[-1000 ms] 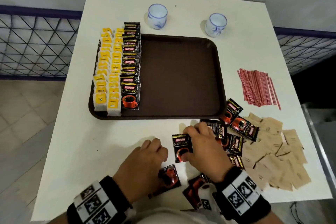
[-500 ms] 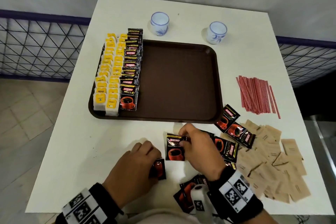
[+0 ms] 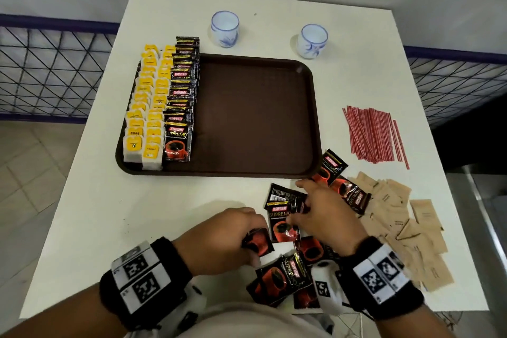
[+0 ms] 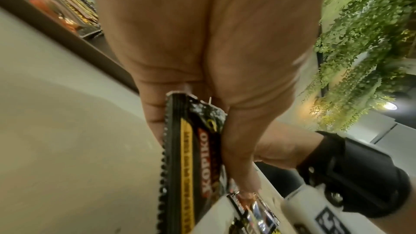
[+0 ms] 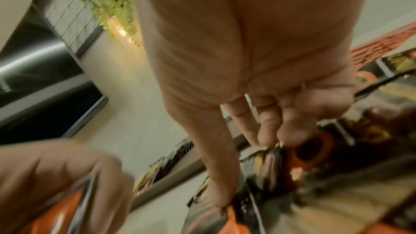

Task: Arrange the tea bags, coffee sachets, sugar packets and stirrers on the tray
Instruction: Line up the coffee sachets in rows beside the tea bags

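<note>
A brown tray holds two rows of yellow tea bags and a row of black coffee sachets along its left side. Loose coffee sachets lie on the table near me. My left hand grips one coffee sachet between thumb and fingers. My right hand pinches a small stack of coffee sachets just in front of the tray's near edge. Brown sugar packets and red stirrers lie on the table to the right.
Two white cups with blue patterns stand behind the tray. The white table ends close on all sides, with a dark mesh railing to the left and right.
My right hand has shifted right along the tray's near edge, gathering another sachet onto the one it held. My left hand has lifted a sachet off the table.
</note>
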{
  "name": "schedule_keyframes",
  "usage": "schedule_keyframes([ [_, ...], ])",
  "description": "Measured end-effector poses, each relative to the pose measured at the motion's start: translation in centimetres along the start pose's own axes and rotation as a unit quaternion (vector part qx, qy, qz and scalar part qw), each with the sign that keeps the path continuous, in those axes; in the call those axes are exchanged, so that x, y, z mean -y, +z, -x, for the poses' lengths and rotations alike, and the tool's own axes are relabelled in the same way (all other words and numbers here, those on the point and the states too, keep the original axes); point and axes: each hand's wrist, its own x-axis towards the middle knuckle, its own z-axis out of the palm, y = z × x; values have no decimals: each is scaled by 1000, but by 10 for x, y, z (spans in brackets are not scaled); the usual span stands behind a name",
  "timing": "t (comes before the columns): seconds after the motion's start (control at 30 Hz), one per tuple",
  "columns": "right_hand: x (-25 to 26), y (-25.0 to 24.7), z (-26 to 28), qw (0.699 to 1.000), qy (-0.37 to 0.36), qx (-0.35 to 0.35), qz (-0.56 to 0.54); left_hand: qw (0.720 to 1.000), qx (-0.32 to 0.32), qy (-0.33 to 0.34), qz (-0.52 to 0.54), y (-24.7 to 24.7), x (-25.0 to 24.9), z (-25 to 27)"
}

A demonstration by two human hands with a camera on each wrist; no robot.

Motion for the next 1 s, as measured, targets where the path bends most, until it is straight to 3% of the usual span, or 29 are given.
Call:
schedule_keyframes([
  [0.1, 2, 13, -1, 998, -24, -29, 48, 998, 57, 29, -14, 4, -11, -10],
  [0.2, 2, 16, -3, 997, -39, -30, 58, 987, 100, 116, -46, 23, -17, -19],
  [0.33, 3, 15, -4, 996, -67, -54, 34, 952, 82, 159, -249, 45, -22, -21],
  [0.43, 1, 14, -3, 994, -88, -71, -11, 932, 88, 151, -318, 55, -26, -21],
  [0.73, -8, 2, -6, 983, -86, -98, -128, 930, 39, 162, -327, 65, -23, -18],
  [1.0, -15, 4, -3, 979, -80, -112, -150, 965, -21, 86, -246, 67, -30, -18],
])
